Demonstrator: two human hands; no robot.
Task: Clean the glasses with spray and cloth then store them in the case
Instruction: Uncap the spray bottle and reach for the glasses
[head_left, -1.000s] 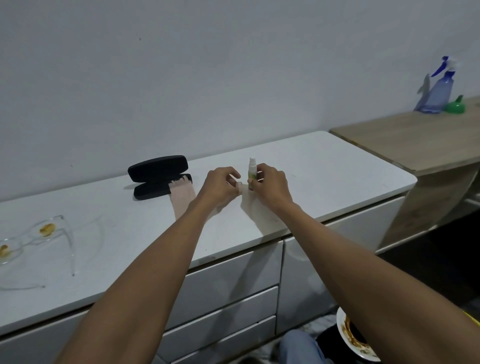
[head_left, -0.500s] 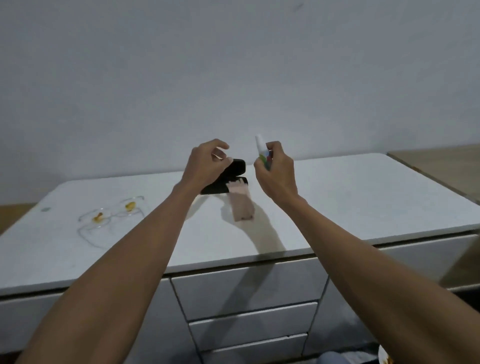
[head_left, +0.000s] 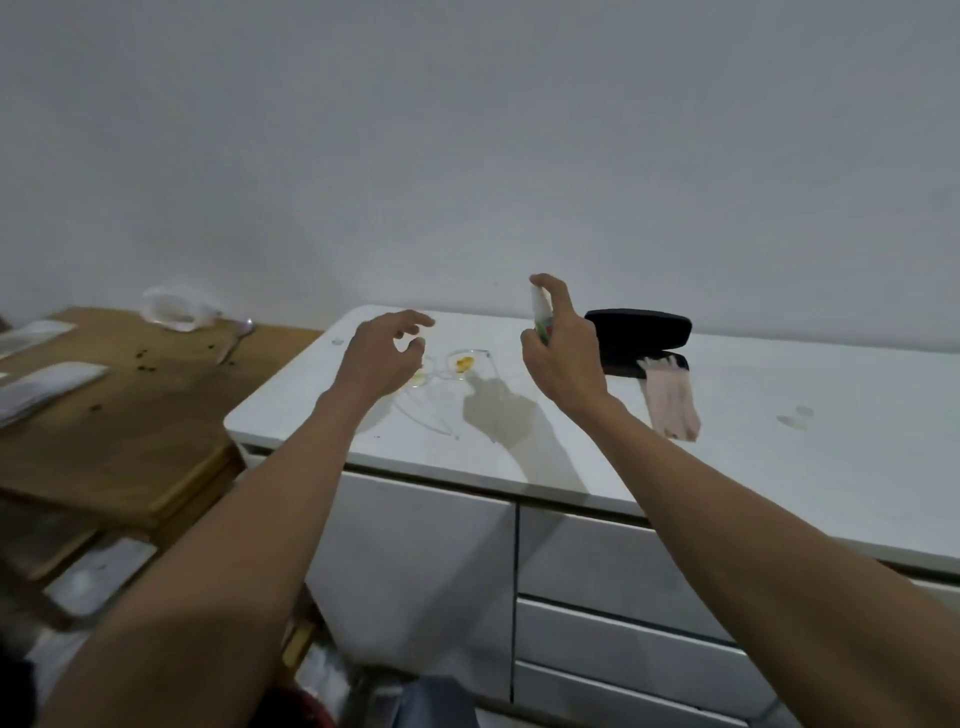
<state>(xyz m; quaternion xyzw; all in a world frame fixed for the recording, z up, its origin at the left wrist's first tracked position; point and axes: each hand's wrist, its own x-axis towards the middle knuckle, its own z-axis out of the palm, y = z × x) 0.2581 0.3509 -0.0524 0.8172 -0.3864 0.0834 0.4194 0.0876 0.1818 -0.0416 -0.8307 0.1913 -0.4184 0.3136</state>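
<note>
The glasses (head_left: 457, 371) lie on the white counter (head_left: 727, 447), clear-framed and hard to trace against the pale top: only the thin outline of the lenses and temples shows, with a yellowish smear on each lens, and the left lens is partly hidden behind the left hand (head_left: 382, 356). That hand hovers just above them, its fingers (head_left: 415, 322) curled but spread apart and holding nothing. To the right of those fingers, the right hand (head_left: 563, 353) is raised above the counter and closed around a small spray bottle (head_left: 540, 317); most of the bottle is covered by the palm, so only its slim whitish top and a patch of green and red label show, with the forefinger arched over the top. Whether the forefinger presses the nozzle cannot be told. Just right of and behind this hand sits the case (head_left: 641, 338), a black, matte, rounded oblong shell standing open, its near end hidden by the hand. A pale pink cloth (head_left: 670, 397), soft and creased, hangs out of the case and trails toward the counter's front edge. The counter is smooth and glossy with rounded corners and plain drawer fronts below. Left of the left hand stands a lower wooden table (head_left: 135, 415), blurred, bearing a crumpled whitish thing that cannot be made out.
</note>
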